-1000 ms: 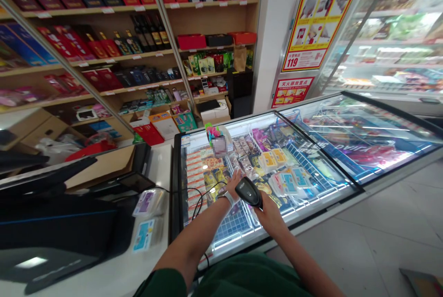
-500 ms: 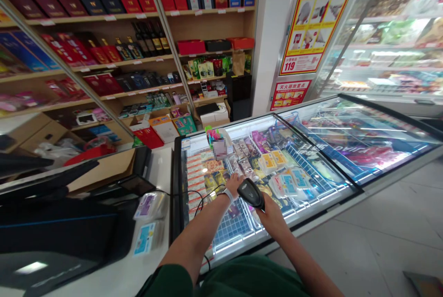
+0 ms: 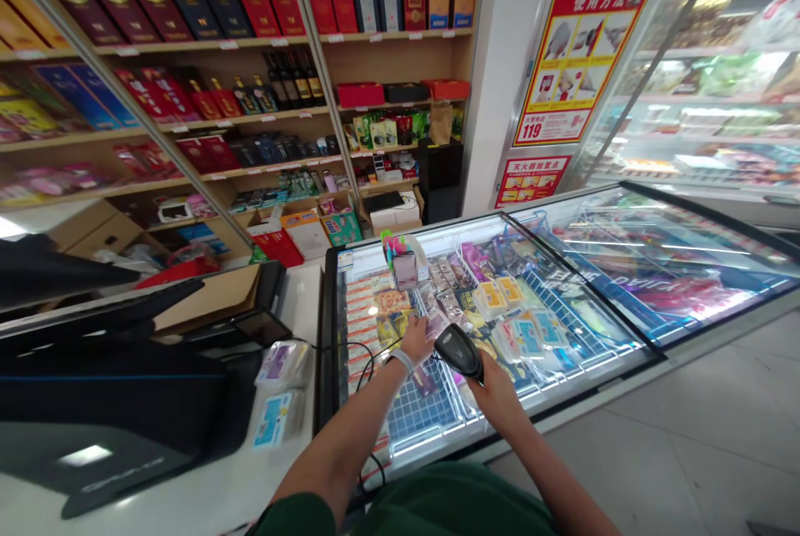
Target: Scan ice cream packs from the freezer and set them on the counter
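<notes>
My right hand (image 3: 498, 388) is wrapped round the handle of a black handheld barcode scanner (image 3: 459, 350), which points up and left above the chest freezer (image 3: 416, 440). Close to the scanner's left side is my left hand (image 3: 416, 342), with a pale band on its wrist. Its fingers are drawn together beside a pinkish see-through packet (image 3: 436, 323); whether they hold it I cannot make out. Below both hands lie a white wire basket (image 3: 420, 413) and packaged frozen goods. A black cable (image 3: 368, 357) loops at the left of my left forearm.
Left of the freezer is a white counter (image 3: 297, 286) with clear-lidded packs (image 3: 275, 419) and a dark machine (image 3: 118, 428). A bunch of colourful items (image 3: 392, 246) stands on the freezer's back edge. Shelves (image 3: 400, 37) of boxes and bottles line the far wall.
The view has shifted slightly, so the surroundings sit lower and further right. My left hand's spread fingers have drawn together. My right hand still holds the scanner.
</notes>
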Motion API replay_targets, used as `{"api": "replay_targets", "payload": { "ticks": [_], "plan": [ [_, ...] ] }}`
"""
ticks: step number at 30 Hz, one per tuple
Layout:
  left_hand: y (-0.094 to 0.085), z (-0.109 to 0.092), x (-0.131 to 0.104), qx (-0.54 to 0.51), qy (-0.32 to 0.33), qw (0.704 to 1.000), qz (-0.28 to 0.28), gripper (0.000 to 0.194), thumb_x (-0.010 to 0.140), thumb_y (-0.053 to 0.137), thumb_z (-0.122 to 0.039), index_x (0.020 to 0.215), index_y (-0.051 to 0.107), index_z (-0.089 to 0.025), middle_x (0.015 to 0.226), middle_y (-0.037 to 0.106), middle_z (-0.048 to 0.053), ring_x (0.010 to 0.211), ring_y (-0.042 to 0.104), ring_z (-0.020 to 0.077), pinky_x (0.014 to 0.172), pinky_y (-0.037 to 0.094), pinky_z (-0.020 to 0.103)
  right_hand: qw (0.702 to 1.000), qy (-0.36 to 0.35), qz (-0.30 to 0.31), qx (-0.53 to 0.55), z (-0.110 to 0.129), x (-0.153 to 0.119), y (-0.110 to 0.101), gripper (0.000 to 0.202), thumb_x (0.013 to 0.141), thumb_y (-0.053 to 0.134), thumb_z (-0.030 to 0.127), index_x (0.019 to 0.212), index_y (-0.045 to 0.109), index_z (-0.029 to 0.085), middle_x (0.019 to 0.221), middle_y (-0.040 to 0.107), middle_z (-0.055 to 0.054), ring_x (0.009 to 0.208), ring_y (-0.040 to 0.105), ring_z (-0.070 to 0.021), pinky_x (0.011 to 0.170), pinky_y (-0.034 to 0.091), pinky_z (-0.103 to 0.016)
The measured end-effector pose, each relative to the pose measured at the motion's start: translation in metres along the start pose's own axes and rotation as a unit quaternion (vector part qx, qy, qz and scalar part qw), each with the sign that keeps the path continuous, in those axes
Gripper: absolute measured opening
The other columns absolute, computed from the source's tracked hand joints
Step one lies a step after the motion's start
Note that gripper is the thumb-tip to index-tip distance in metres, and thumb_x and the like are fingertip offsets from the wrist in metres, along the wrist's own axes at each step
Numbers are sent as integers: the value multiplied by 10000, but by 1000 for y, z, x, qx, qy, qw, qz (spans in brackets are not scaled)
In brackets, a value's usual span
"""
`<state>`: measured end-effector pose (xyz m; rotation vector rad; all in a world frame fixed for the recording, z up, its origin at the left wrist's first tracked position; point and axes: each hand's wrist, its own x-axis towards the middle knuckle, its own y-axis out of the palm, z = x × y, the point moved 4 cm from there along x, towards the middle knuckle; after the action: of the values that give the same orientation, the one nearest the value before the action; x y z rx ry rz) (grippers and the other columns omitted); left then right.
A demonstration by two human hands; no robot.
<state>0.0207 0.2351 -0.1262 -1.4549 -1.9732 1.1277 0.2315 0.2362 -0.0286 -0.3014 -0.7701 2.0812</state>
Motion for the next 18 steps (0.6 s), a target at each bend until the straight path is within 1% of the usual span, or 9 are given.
{"api": "replay_targets", "payload": {
  "ticks": [4,6,8,12,18],
  "plan": [
    [-12,15,-9,-132,-53,988,-55,582,730,651,-291,1268,488,-138,1238,518,150,1166,486,265,1035,354,390,1000,-12,2,-2,2,-1,2,305,797,491,164,1100,518,176,1034,645,-99,973,613,-237,836,468,-330],
    [-18,21,-16,-204,-69,974,-66,565,722,664,-298,1246,516,-149,1198,560,135,1134,517,260,1004,385,390,1000,-16,2,-3,2,-1,3,293,795,492,161,1086,522,175,1024,646,-96,964,614,-231,829,465,-318],
    [-23,27,-26,-279,-85,954,-68,518,731,668,-319,1210,549,-160,1120,609,116,1042,573,238,932,439,373,1000,-20,2,-11,3,-1,3,277,784,495,149,1057,528,179,994,648,-87,943,617,-229,812,463,-309],
    [-30,34,-50,-424,-120,895,-68,425,776,641,-383,1142,589,-174,1013,651,97,888,628,188,797,501,322,999,-26,9,-16,4,-3,5,279,774,491,137,1047,532,179,949,647,-79,908,619,-232,784,464,-314],
    [-40,40,-79,-578,-155,798,-70,347,779,646,-439,970,610,-152,844,658,62,706,639,131,707,530,278,999,-36,15,-9,6,-5,9,314,767,496,143,1078,534,171,981,643,-93,942,612,-240,819,460,-331]
  ]
}}
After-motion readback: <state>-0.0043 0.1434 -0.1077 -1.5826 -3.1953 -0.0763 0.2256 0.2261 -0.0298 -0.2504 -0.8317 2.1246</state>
